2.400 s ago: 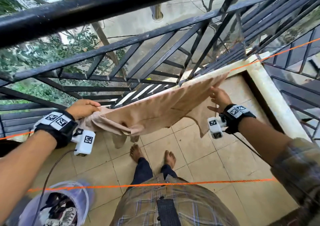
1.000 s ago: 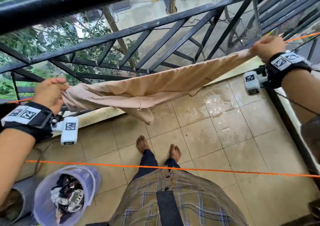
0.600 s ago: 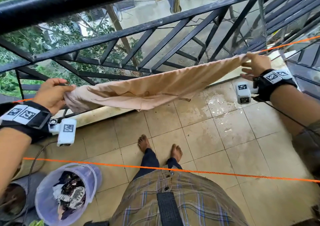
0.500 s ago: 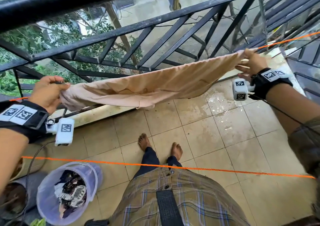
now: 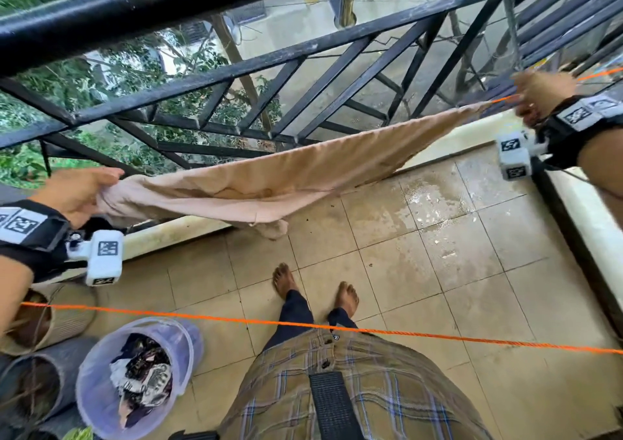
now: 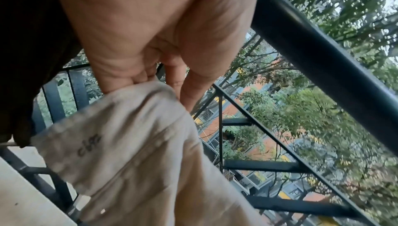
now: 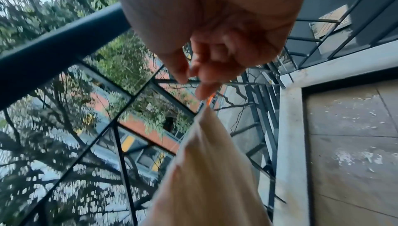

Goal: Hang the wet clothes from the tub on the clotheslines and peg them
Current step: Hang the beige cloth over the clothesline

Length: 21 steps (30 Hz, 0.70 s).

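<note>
A wet beige garment hangs stretched along the far orange clothesline by the railing, sagging in the middle. My left hand grips its bunched, labelled end, fingers curled into the fabric. My right hand, fingers curled, pinches the garment's narrow far tip right at the line. A second orange clothesline crosses at my waist. The purple tub with several dark wet clothes stands on the floor at lower left. No pegs are in view.
A black metal railing runs just behind the far line. A pale ledge borders the tiled, wet floor. Round pots stand beside the tub. My bare feet are mid-floor.
My right hand has slid right and upward to the garment's tip, pulling it out long and flatter along the far line. My left hand has kept its grip on the bunched end.
</note>
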### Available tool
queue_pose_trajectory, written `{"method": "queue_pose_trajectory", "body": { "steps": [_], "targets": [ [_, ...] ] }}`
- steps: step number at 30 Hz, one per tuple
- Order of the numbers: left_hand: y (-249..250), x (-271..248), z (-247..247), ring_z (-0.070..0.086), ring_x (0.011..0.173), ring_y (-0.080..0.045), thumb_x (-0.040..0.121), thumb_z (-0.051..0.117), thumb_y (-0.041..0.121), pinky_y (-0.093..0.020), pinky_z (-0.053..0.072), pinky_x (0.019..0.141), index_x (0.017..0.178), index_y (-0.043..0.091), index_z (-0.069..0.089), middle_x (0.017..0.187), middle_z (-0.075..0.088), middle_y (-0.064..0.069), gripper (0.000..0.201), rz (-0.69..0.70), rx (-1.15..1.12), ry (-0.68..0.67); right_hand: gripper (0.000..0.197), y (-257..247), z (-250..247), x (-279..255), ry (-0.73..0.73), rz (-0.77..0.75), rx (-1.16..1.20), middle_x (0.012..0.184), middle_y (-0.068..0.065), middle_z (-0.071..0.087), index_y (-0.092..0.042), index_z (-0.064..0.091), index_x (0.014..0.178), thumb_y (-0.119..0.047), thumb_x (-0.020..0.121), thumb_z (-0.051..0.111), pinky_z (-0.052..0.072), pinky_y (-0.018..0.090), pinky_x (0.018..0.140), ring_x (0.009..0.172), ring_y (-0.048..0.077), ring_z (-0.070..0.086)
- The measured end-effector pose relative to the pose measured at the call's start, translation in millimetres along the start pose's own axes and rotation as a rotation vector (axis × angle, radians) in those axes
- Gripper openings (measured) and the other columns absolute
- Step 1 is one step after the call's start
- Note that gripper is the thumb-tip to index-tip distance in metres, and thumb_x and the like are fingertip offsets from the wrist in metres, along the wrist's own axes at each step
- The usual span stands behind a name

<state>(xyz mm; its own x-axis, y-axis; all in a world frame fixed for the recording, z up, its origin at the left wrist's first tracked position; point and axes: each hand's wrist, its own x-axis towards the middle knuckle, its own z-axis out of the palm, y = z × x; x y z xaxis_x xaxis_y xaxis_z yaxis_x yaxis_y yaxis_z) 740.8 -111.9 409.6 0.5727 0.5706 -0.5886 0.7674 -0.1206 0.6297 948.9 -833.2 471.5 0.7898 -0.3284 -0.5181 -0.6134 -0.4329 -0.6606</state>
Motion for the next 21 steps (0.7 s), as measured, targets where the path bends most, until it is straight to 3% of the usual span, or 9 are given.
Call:
{"method": "queue_pose_trajectory", "body": {
  "steps": [1,4,5,7,9,11,14,17,21],
  "targets": [
    [6.3,-17.2,6.3,0.067,0.058,-0.005,0.095,0.053,0.009,-0.019,0.056,0.049,0.111,0.007,0.065,0.105,0.072,-0.01,0.02,-0.018,-0.005,-0.015,0.031,4.4,10.4,-8.9,-0.045,0.018,0.016,0.036,-0.008,0.054,-0.017,0.043,0.074,-0.035,0.081,0.068,0.02,0.009,0.04,0.03,0.004,0.048],
    [14.3,-41.7,17.5,0.064,0.047,-0.002,0.091,0.06,0.008,-0.02,0.053,0.043,0.084,0.015,0.066,0.075,0.073,0.002,0.011,0.018,0.027,-0.015,0.018,26.0,50.5,-23.8,-0.105,0.095,-0.029,0.043,-0.007,0.061,-0.019,0.051,0.081,-0.029,0.094,0.059,0.029,0.008,0.033,0.033,0.006,0.056],
    [16.3,-43.8,21.1,0.065,0.051,-0.002,0.09,0.063,0.01,-0.019,0.055,0.047,0.08,0.016,0.066,0.077,0.073,0.0,0.012,0.057,0.072,0.006,0.016,35.9,58.1,-22.7,-0.1,0.098,-0.034,0.053,-0.003,0.066,-0.019,0.054,0.086,-0.033,0.093,0.06,0.031,0.01,0.035,0.038,0.009,0.059],
    [15.9,-41.6,22.8,0.071,0.077,-0.012,0.082,0.074,0.02,-0.027,0.058,0.076,0.084,0.016,0.071,0.098,0.074,-0.008,0.005,0.11,0.205,0.039,0.021,50.4,71.4,-22.2,-0.087,0.138,0.007,0.075,0.007,0.069,-0.02,0.057,0.097,-0.04,0.09,0.062,0.035,0.015,0.041,0.045,0.014,0.061],
    [18.5,-42.2,18.7,0.066,0.103,-0.025,0.078,0.08,0.029,-0.039,0.05,0.099,0.1,0.019,0.072,0.112,0.069,-0.012,0.025,0.17,0.433,0.065,0.025,54.9,76.7,-21.1,-0.078,0.128,0.086,0.085,0.007,0.066,-0.022,0.056,0.107,-0.041,0.091,0.06,0.041,0.02,0.049,0.055,0.019,0.065],
    [23.3,-48.5,19.8,0.059,0.118,-0.032,0.077,0.08,0.038,-0.044,0.045,0.106,0.115,0.019,0.071,0.124,0.064,-0.016,0.044,0.319,0.714,0.056,0.021,54.6,77.2,-18.3,-0.073,0.097,0.171,0.088,0.003,0.063,-0.026,0.055,0.111,-0.038,0.094,0.055,0.045,0.025,0.056,0.065,0.02,0.065],
    [30.7,-51.5,27.2,0.059,0.115,-0.037,0.087,0.073,0.031,-0.044,0.046,0.097,0.118,0.015,0.07,0.123,0.065,-0.016,0.035,0.376,0.927,-0.063,0.013,47.2,73.6,-15.3,-0.011,0.067,0.242,0.082,0.0,0.06,-0.024,0.053,0.106,-0.031,0.096,0.052,0.043,0.026,0.057,0.066,0.017,0.061],
    [26.9,-43.5,26.6,0.062,0.103,-0.032,0.09,0.068,0.034,-0.042,0.05,0.09,0.108,0.025,0.071,0.113,0.07,-0.009,0.021,0.332,0.986,-0.145,0.007,44.1,72.3,-11.5,0.053,0.04,0.185,0.073,0.0,0.061,-0.024,0.055,0.1,-0.025,0.093,0.053,0.04,0.02,0.048,0.052,0.011,0.06],
    [22.5,-34.5,9.6,0.066,0.08,-0.029,0.088,0.07,0.038,-0.044,0.057,0.076,0.092,0.032,0.072,0.087,0.072,-0.006,0.007,0.363,1.085,-0.062,0.014,43.5,52.6,-9.9,0.071,-0.059,0.017,0.052,-0.003,0.065,-0.016,0.062,0.072,-0.026,0.082,0.062,0.036,0.017,0.04,0.041,0.004,0.06]
  ]
}}
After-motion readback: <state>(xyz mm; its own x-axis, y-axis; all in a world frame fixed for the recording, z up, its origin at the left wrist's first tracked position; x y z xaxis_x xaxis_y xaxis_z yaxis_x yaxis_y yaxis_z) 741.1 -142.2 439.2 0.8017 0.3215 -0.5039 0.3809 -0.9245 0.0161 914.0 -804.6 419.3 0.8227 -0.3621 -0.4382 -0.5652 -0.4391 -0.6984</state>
